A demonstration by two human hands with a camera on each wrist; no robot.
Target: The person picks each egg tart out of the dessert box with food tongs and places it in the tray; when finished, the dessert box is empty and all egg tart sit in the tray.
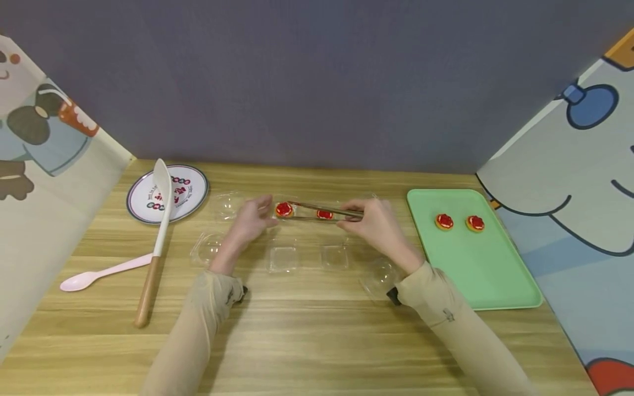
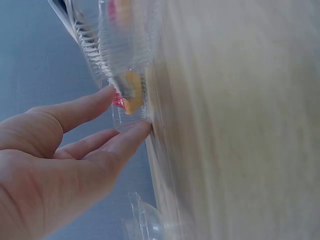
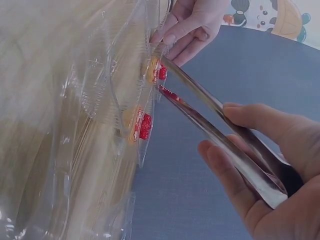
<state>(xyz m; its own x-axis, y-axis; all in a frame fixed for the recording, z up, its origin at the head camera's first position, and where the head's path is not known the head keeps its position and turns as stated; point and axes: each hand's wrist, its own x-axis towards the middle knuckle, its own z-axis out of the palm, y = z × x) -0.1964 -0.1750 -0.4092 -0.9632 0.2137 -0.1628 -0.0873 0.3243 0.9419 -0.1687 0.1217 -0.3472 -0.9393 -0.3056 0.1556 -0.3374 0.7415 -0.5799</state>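
My right hand (image 1: 373,225) grips metal tongs (image 3: 200,122), thumb on one arm and fingers on the other. Their tips stand about a small red-topped tart (image 1: 284,209) at the left; whether both touch it I cannot tell. A second such tart (image 3: 142,125) sits to its right. Both tarts are in clear plastic cups (image 1: 283,258) of the same sort as the ones nearer me. With thumb and fingertips, my left hand (image 2: 65,150) holds the left end of the clear plastic container (image 2: 131,55), close to the first tart.
Two more tarts (image 1: 444,221) lie on a green tray (image 1: 490,269) at the right. Clear domed lids (image 1: 381,275) flank the cups. At the left are a printed plate (image 1: 195,192), a long-handled white spoon (image 1: 160,231) across it, and a pink spoon (image 1: 94,276). A grey panel (image 1: 317,82) rises behind.
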